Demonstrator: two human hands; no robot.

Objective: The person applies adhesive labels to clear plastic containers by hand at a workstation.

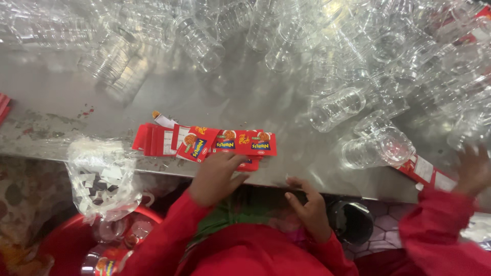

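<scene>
Where the left hand (216, 176) rests, red labels (204, 141) lie fanned out.

Left hand (215, 176) on red labels (204, 142) at steel table (66, 102) edge, right hand (307, 207) just below, clear jars (378, 145) beyond.

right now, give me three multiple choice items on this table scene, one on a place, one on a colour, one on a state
1. Where do the red labels lie?
A. at the table's near edge
B. inside a jar
C. on the floor

2. What colour are the person's sleeves?
A. blue
B. red
C. white

3. How do most of the clear plastic jars lie?
A. stacked upright with lids
B. tipped on their sides, lidless
C. filled with liquid

Answers: 1 A, the left hand touches them on the steel table by its edge. 2 B, both arms show red. 3 B, open mouths face sideways across the heap.
</scene>
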